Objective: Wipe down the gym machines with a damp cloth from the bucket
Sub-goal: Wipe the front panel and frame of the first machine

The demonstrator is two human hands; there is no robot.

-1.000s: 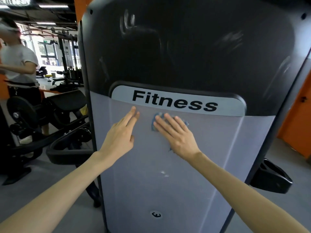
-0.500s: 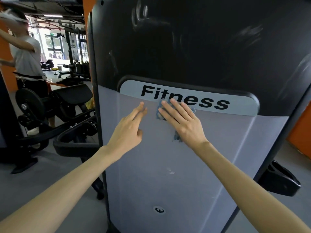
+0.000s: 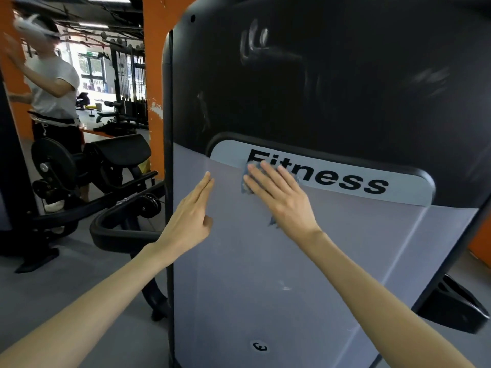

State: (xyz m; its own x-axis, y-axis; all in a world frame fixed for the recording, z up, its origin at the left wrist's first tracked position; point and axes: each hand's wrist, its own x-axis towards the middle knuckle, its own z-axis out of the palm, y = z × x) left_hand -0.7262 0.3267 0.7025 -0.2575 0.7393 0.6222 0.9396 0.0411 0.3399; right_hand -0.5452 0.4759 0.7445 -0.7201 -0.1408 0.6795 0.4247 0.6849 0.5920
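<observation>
Though mostly hidden, cloth (image 3: 246,190) beneath right hand (image 3: 281,197)

Grey floor (image 3: 87,266) carries the machine's upright panel (image 3: 265,274), grey below and black above, with a "Fitness" label (image 3: 409,191) at 12 o'clock of the grey part. A blue cloth (image 3: 245,185) lies flat on the panel, over the label's first letters, under the right hand (image 3: 279,197). The left hand (image 3: 191,219) is at 9 o'clock of the cloth, fingertips apparently touching the panel. On the floor at 9 o'clock of the panel stand a black bench machine (image 3: 119,152) and a person (image 3: 53,88).
</observation>
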